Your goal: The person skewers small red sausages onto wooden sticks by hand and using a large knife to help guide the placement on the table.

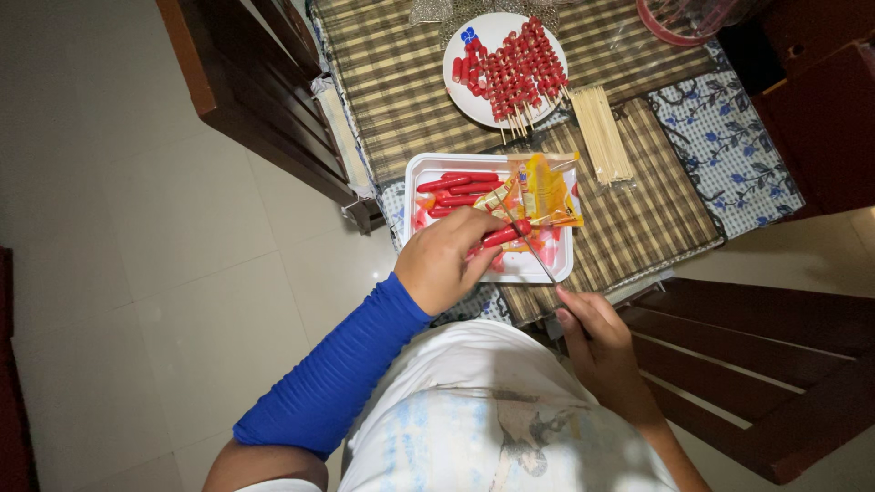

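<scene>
Sausage (507,234), a short red one, sits pinched in the fingertips of the left hand (447,260) over the near part of the white tray (547,266). Its long axis runs from lower left to upper right, the free end pointing toward the yellow wrappers (545,193). The right hand (597,342) has thumb and forefinger closed on the near end of a thin wooden skewer (538,258), which slants up and to the left so that its tip meets the sausage; whether the tip has gone in is hard to tell at this size. More red sausages (454,187) lie loose in the far left of the tray. A blue sleeve (333,383) covers the left forearm. Beyond the tray, on the striped mat (401,91), stand a white plate (465,96) loaded with finished sausage sticks (519,68) and, to its right, a bundle of bare skewers (602,132). Dark wooden chairs (756,364) flank the table.
</scene>
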